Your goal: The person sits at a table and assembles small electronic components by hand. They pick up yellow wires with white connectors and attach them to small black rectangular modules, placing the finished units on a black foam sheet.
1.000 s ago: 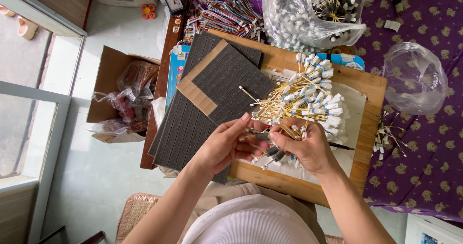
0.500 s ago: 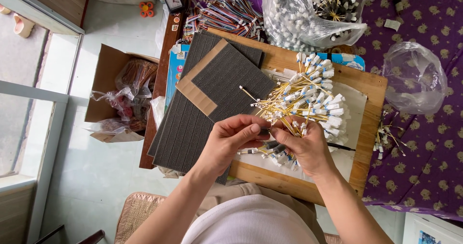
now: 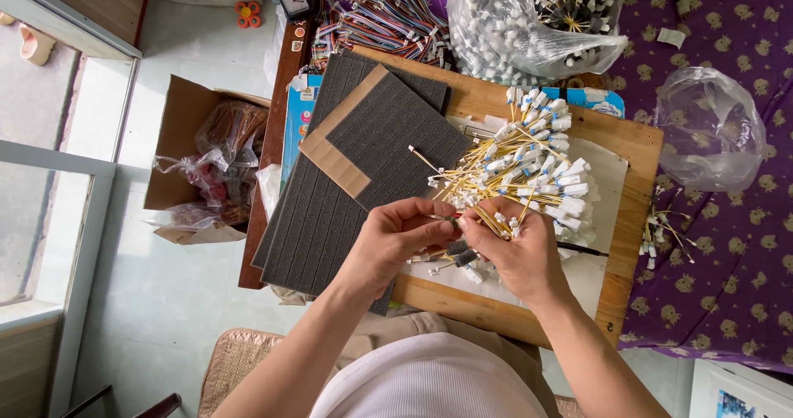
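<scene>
right hand had its fingers clamped on a fanned bundle of yellow wires, centre frame, so ends stayed spread | left hand pinched one wire end beside it | wooden surface underneath | grey foam sheets left of centre, close enough to grab

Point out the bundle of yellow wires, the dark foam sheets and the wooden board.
bundle of yellow wires (image 3: 529, 166), head view, on the fanned white connector ends.
dark foam sheets (image 3: 388, 129), head view, on the top sheet's ribbed face.
wooden board (image 3: 636, 178), head view, on its bare right edge.
</scene>
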